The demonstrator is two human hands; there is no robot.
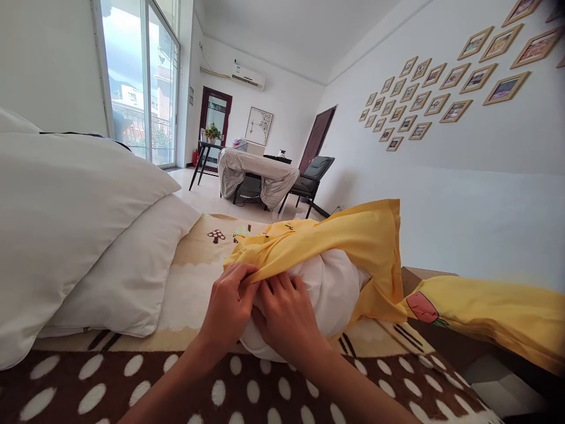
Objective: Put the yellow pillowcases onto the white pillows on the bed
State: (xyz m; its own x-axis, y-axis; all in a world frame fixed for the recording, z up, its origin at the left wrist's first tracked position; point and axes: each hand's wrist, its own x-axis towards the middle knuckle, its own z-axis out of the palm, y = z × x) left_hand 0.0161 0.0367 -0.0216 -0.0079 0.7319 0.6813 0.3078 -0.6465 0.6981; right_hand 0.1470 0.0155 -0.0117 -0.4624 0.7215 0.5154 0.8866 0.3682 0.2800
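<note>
A yellow pillowcase (309, 241) lies partly over a white pillow (338, 280), whose near side bulges out of the open edge. My left hand (229, 303) pinches that fabric edge at the pillow's left end. Close beside it, my right hand (286, 309) has its fingers curled into the white pillow, with the tips tucked by the yellow edge and partly hidden. Both hands nearly touch. Under the pillow spreads a brown and cream blanket (194, 321) with white dots.
White pillows (88, 235) are stacked on the left. Another yellow-covered pillow (494, 312) with a strawberry print lies at the right, over a cardboard box (430, 272). Farther back stand a covered table (265, 168) and a black chair (311, 179).
</note>
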